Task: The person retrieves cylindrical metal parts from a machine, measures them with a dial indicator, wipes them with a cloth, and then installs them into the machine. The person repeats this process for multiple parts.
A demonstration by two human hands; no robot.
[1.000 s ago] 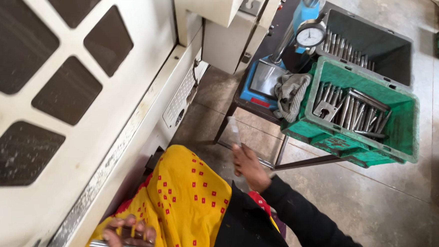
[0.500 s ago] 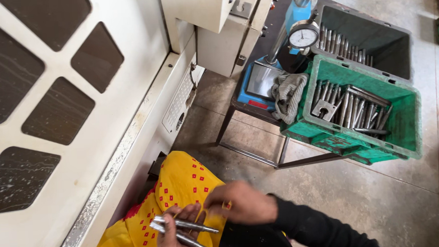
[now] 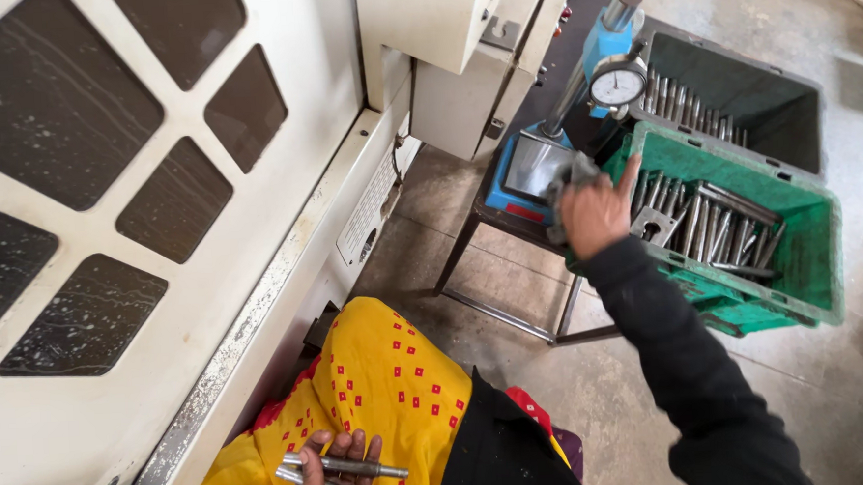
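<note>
Metal rods point(image 3: 343, 478) crosswise, tips rightward

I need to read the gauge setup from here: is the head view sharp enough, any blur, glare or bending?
Head view: daylight is even, shadows soft; the dial gauge is sharp with no strong glare; the right hand on the grey cloth looks only slightly soft; the left hand holding metal rods is cropped by the bottom edge; wide-angle bending shows on the machine panel.
</note>
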